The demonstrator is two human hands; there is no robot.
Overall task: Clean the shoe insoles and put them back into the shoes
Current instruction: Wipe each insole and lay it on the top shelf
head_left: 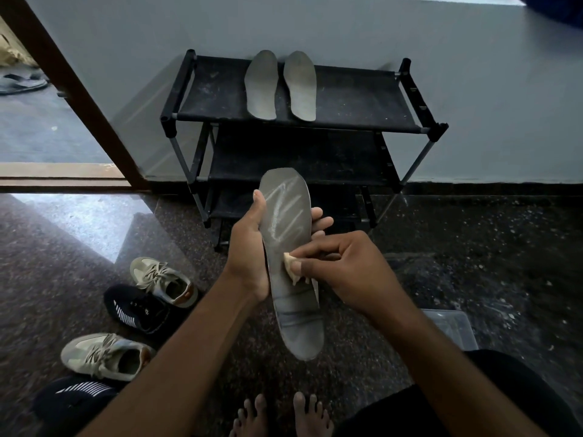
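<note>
One insole (288,222) held in left hand (249,247) grip, both ends protruding; right hand (347,272) pinches cloth (289,261) against it.

Home entryway, black shoe rack (195,99) against wall, sneakers (164,280) on stone floor (doorway beside)

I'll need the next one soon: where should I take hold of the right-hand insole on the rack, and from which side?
Pinch the insole by its heel end, coming from the front. It lies lengthwise on the top shelf of the rack, toe at the wall and heel at the front edge, so its thin rim is probably easiest to lift there.
</note>
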